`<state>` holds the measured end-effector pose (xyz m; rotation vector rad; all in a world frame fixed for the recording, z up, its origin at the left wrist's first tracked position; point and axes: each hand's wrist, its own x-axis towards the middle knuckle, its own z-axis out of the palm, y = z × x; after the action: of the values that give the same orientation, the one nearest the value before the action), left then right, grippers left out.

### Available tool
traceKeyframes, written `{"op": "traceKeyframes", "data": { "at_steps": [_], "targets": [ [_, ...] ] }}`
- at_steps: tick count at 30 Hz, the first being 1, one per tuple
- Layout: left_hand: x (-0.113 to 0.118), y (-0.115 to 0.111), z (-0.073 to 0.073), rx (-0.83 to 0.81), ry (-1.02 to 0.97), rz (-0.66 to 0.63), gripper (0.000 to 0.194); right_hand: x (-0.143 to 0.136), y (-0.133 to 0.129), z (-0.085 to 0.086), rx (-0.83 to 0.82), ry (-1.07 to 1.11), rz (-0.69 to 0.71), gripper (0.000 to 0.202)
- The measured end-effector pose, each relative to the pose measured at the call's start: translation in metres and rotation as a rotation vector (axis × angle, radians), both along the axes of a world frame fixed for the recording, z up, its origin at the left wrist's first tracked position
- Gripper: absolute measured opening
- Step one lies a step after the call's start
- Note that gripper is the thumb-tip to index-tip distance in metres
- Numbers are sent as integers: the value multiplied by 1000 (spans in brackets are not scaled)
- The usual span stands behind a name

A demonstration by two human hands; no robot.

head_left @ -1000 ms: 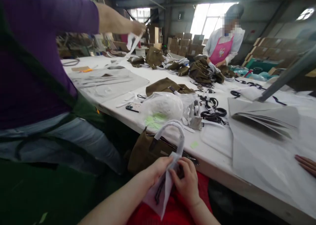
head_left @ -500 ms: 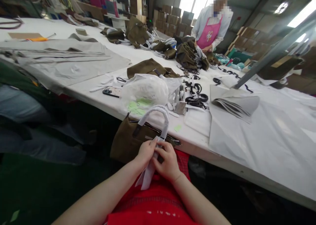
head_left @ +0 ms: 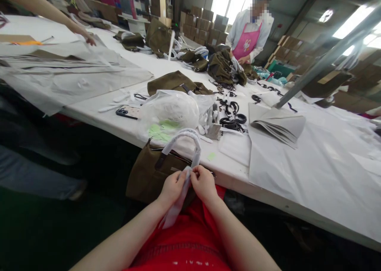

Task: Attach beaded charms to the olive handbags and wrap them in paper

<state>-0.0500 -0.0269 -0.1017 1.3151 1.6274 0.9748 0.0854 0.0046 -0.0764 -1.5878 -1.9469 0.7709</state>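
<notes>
An olive-brown handbag (head_left: 145,172) leans against the table's front edge, close to my body. One arched handle (head_left: 186,134) stands up from it, wrapped in white padding. My left hand (head_left: 174,185) pinches a white wrapping strip (head_left: 177,207) near the lower end of that handle; the strip's loose end hangs toward my lap. On the other side of the same spot, the thumb and fingers of my right hand (head_left: 204,183) are pressed together at the wrapping's edge. Exactly what lies between the right fingertips is hidden.
Behind the bag lie a clear plastic bag (head_left: 171,108) with green slips, a phone (head_left: 127,112) and coiled black straps (head_left: 233,118). Grey sheets (head_left: 276,122) lie right, near a slanted metal pole (head_left: 321,60). A co-worker in a pink apron (head_left: 246,41) stands across; another person's arm (head_left: 53,13) reaches in left.
My right hand has shifted from over the strip to its right side, its fingers drawn closer together. Another person's arm has come in at the upper left. The view has shifted slightly.
</notes>
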Motion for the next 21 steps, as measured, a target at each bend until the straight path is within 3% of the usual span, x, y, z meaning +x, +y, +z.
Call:
{"op": "traceKeyframes", "data": {
  "at_steps": [5, 8, 13, 17, 21],
  "targets": [
    [-4, 1, -6, -12, -1, -78, 44, 1, -2, -3, -27, -15, -38, 6],
    [-7, 3, -7, -64, -64, -66, 48, 11, 18, 10, 45, 73, -15, 8],
    [-7, 4, -6, -125, -172, -29, 60, 46, 105, 59, 383, 107, -223, 23],
    [-5, 5, -13, -158, -225, 2, 67, 60, 180, 74, 175, 125, -301, 24],
    [-5, 8, -25, -164, -263, 22, 70, 55, 213, 67, 42, 208, -300, 23]
  ]
}}
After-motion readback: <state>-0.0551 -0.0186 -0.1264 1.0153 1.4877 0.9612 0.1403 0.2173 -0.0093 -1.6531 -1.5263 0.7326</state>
